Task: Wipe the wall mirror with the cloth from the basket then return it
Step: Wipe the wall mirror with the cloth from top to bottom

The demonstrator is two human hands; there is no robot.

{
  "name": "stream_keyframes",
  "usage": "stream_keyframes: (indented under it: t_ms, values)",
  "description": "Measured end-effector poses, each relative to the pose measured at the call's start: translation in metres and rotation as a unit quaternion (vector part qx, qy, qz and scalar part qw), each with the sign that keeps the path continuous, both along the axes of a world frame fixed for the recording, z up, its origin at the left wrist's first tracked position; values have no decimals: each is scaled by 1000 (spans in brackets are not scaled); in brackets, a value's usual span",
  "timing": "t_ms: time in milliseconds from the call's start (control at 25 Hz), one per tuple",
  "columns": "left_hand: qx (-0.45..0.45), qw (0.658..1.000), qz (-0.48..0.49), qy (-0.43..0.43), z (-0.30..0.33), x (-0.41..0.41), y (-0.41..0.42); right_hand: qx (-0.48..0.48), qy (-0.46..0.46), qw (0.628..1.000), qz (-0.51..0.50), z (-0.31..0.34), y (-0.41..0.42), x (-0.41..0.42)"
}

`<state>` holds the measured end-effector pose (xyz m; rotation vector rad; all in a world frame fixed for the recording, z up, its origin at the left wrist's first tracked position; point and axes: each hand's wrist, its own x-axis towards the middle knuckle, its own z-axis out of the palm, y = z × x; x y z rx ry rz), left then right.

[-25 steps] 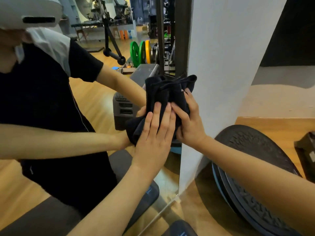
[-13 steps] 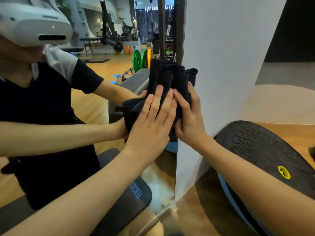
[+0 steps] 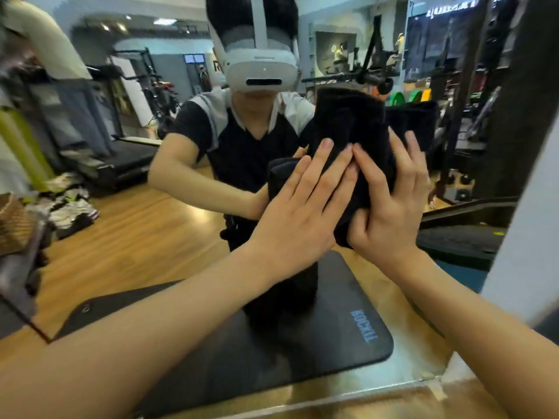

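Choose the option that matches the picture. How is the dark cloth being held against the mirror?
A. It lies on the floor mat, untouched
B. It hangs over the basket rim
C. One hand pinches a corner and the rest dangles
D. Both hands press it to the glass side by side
D: the left hand lies flat on the black cloth and the right hand holds its lower edge against the mirror.

Cloth black, soft, matt; mirror glossy glass.

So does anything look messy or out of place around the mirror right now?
Only the heap of clothes reflected on the wooden floor at left looks untidy. Both hands, left hand and right hand, press the black cloth on the mirror.
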<state>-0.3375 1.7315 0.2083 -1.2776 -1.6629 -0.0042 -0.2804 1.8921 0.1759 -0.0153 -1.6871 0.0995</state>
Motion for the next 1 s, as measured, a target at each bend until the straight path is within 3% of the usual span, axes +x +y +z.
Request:
stream_keyframes:
  t_ms: [600, 840, 1000]
  values:
    - [23, 994, 107, -10, 6, -102, -296, 54, -68, 995, 53, 17, -285, -98]
    - [58, 980, 148, -117, -90, -112, -362, 150, -116, 978, 83, -62, -337, -123]
    - [62, 960, 209, -174, -189, -83, -329, 209, -134, 965, 84, -134, -305, -111]
